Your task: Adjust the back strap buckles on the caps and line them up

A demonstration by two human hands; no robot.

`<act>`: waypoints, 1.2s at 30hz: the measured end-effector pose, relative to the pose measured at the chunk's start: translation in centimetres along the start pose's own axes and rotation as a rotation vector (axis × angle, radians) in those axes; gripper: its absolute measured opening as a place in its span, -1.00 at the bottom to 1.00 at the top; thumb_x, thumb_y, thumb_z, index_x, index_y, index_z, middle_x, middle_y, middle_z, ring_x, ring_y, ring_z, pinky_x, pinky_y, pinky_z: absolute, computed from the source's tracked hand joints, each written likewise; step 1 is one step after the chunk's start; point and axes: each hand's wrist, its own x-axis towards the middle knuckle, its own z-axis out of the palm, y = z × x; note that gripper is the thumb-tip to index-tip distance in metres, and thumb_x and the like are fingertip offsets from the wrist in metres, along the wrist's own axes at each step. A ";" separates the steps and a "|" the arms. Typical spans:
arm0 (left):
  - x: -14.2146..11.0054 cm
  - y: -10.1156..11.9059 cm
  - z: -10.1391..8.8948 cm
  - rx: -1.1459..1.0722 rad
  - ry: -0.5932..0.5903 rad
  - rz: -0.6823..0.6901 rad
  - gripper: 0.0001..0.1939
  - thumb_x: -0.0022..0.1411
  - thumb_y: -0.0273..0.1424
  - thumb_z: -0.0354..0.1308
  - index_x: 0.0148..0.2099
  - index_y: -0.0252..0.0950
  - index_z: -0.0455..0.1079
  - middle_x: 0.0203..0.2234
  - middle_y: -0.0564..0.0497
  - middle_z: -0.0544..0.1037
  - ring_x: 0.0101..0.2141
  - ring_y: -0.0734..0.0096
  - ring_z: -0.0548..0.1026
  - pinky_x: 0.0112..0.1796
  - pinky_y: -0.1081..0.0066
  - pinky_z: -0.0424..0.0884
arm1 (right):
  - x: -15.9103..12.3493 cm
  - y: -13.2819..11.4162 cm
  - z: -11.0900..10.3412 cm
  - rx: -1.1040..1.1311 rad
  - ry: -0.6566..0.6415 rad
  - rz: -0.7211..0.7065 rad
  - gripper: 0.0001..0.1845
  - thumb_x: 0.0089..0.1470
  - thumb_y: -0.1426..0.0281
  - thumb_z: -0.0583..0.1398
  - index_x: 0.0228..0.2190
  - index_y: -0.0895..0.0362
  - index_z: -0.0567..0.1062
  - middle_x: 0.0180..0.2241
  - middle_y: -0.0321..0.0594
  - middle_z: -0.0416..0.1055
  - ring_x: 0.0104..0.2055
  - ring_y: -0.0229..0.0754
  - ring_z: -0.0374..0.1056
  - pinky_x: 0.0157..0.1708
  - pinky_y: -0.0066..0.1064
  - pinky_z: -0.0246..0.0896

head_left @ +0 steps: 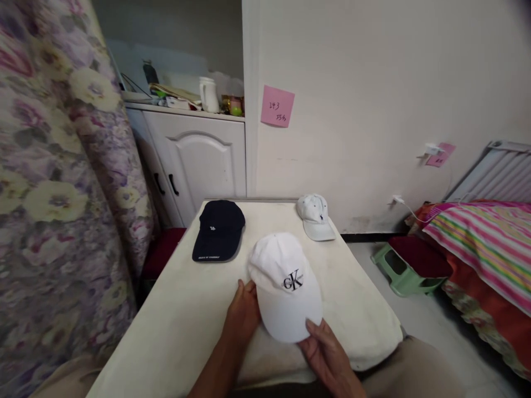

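Note:
A white baseball cap (276, 304) with a black "CK"-like logo is in front of me, its brim pointing toward me. My right hand (327, 351) pinches the front right edge of the brim, thumb on top and fingers beneath. At the cap's left side, my left hand (244, 312) grips the lower edge, with some fingertips hidden behind it. A dark navy baseball cap (222, 229) lies at the table's back left, brim toward me. Toward the back right rests a smaller pale baseball cap (316, 215) with a little dark emblem.
The caps are over a table with a cream cover (186, 309). Floral curtains (62, 199) hang at left, beside a white cabinet (203, 155) holding a white jug (208, 95). A green stool (400, 276) and a bed with a striped cover (489, 237) stand at right.

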 end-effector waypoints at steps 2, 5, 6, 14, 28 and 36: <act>0.7 -0.2 -0.2 -0.050 0.004 -0.032 -0.61 0.43 -0.23 0.00 0.12 -0.36 0.41 -0.14 -0.21 0.63 -0.11 0.11 0.57 -0.02 0.17 0.43 | 2.1 -1.0 0.4 0.016 -0.009 -0.019 -0.24 0.00 0.44 0.38 0.22 0.05 0.31 0.07 -0.10 0.52 0.10 0.03 0.44 0.11 -0.11 0.34; 1.3 -0.6 -0.2 -0.115 0.091 -0.060 -0.69 0.44 -0.28 -0.02 -0.07 -0.39 0.46 -0.35 -0.14 0.60 -0.33 0.27 0.57 -0.24 0.31 0.47 | 7.1 -2.9 1.2 0.042 0.008 -0.033 -0.27 0.01 0.54 0.35 0.20 0.10 0.32 0.02 -0.12 0.55 0.06 -0.06 0.47 0.09 -0.24 0.39; 1.4 -0.7 -0.1 -0.117 0.122 -0.066 -0.70 0.44 -0.29 -0.02 -0.12 -0.39 0.46 -0.41 -0.10 0.57 -0.40 0.32 0.55 -0.30 0.35 0.46 | 9.2 -3.5 1.6 0.049 0.019 -0.043 -0.28 0.01 0.57 0.33 0.20 0.12 0.33 0.01 -0.12 0.56 0.05 -0.07 0.48 0.06 -0.27 0.41; 0.8 -0.6 0.8 -0.137 0.241 -0.098 -0.68 0.44 -0.32 0.00 -0.28 -0.39 0.46 -0.49 -0.04 0.48 -0.48 0.43 0.47 -0.38 0.42 0.40 | 26.5 -5.5 2.9 0.099 0.200 -0.054 -0.49 0.19 0.71 0.09 0.10 0.09 0.40 -0.08 -0.20 0.61 -0.08 -0.23 0.55 -0.08 -0.35 0.51; 0.9 -0.8 1.0 -0.120 0.255 -0.123 -0.75 0.41 -0.44 0.03 -0.31 -0.38 0.47 -0.49 -0.02 0.47 -0.49 0.46 0.45 -0.39 0.44 0.40 | 29.8 -3.9 0.7 0.013 0.349 0.127 -0.74 0.27 0.62 0.10 -0.03 0.24 0.44 -0.27 -0.15 0.58 -0.28 -0.19 0.54 -0.27 -0.31 0.55; 0.8 -0.6 1.3 -0.115 0.252 -0.126 -0.79 0.37 -0.53 0.07 -0.33 -0.38 0.47 -0.51 -0.01 0.47 -0.51 0.48 0.45 -0.41 0.46 0.40 | 29.5 -3.8 0.6 -0.034 0.404 0.211 -0.68 0.27 0.32 0.21 0.01 0.18 0.43 -0.04 -0.11 0.44 -0.14 -0.12 0.46 -0.20 -0.21 0.47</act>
